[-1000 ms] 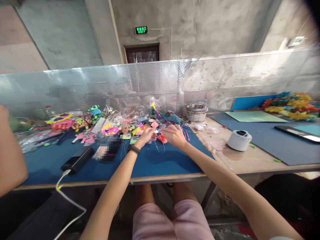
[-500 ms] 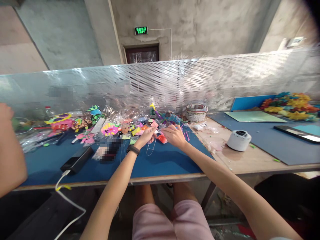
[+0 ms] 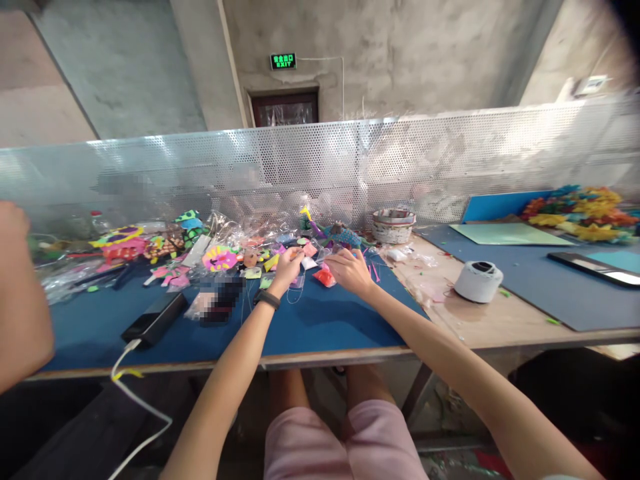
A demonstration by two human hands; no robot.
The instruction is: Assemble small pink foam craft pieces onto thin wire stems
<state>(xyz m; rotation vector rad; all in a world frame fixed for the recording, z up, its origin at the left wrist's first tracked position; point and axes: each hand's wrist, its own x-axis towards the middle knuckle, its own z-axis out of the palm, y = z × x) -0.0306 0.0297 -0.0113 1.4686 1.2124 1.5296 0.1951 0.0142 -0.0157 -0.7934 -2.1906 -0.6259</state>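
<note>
My left hand (image 3: 289, 268), with a dark band on the wrist, is closed in a pinch above the blue mat (image 3: 330, 323). What lies between its fingertips is too small to make out. A thin pale thread (image 3: 295, 300) hangs in a loop just below that hand. Facing it, a short gap away, my right hand (image 3: 351, 270) is also closed, thumb against fingers, its contents hidden. Between the two hands lie an orange-red packet (image 3: 325, 277), a white packet (image 3: 309, 263) and a pink piece (image 3: 311, 249).
Colourful felt pieces (image 3: 220, 259) and clear plastic bags crowd the left and back. A black power bank (image 3: 155, 320) with a white cable lies front left. Rightward are a woven basket (image 3: 393, 228) and a white thread cone (image 3: 478, 281). Another person's arm (image 3: 23, 300) shows far left.
My left hand has shifted slightly left, away from my right hand, uncovering the white packet and widening the gap. The right hand stays nearly in place.
</note>
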